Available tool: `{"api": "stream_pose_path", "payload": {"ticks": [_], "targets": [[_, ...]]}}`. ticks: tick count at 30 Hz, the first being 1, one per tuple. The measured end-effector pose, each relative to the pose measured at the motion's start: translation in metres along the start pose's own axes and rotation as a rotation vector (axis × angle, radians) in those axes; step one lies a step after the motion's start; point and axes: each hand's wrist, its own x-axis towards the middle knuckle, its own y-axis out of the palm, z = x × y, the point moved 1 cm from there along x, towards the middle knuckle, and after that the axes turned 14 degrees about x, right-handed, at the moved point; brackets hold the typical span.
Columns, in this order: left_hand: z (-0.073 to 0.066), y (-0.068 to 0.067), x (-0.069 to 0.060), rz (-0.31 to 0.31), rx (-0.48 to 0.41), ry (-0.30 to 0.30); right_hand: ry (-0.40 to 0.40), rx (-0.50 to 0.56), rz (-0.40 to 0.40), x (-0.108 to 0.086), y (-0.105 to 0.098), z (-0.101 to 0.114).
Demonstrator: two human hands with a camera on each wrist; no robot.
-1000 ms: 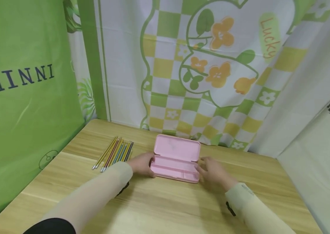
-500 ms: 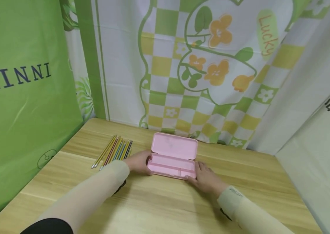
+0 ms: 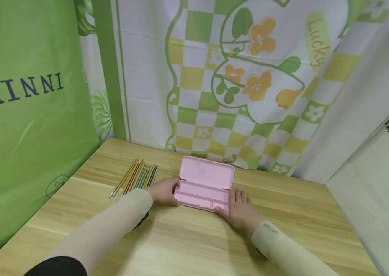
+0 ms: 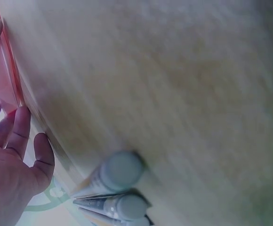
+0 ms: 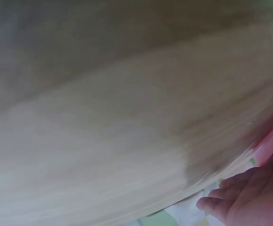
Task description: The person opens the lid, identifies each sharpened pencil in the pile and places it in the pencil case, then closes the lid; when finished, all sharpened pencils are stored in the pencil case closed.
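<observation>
A pink pencil case (image 3: 207, 172) stands on the table with its lid raised; bare compartments show in its base. My left hand (image 3: 162, 190) holds its left end, thumb at the front corner and fingers farther back. In the left wrist view that hand (image 4: 9, 174) reaches the pink case end (image 4: 2, 77). Along the right end lies my right hand (image 3: 242, 210), fingers straight, thumb touching the front edge. The right wrist view has this hand (image 5: 254, 197) against a strip of pink case (image 5: 270, 146). Several pencils (image 3: 134, 178) lie left of the case.
The wooden table (image 3: 194, 241) ends at a patterned curtain (image 3: 198, 96) behind the case. A green cloth (image 3: 32, 134) hangs at the left and a white sheet (image 3: 370, 180) at the right. Blurred pencil ends (image 4: 122, 170) show close to the left wrist camera.
My right hand has moved in from beside the case to its right end, its thumb now on the front edge. The left hand stays at the left end; the pencils have not moved.
</observation>
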Motion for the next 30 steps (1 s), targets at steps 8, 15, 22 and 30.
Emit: {"api": "stream_pose_path", "payload": {"ticks": [8,15,22,30], "targets": [[-0.002,0.003,0.001,0.0,0.01,0.0,-0.006,-0.019,0.011,-0.003,-0.002,0.0],[-0.003,-0.001,-0.002,0.003,0.043,-0.002,0.025,0.02,0.056,0.001,-0.002,-0.002],[0.0,-0.017,-0.016,0.018,-0.019,0.034,0.024,0.013,0.066,0.002,0.0,-0.001],[0.031,-0.059,-0.024,-0.059,-0.102,-0.078,0.03,0.016,0.079,0.001,-0.002,-0.001]]}}
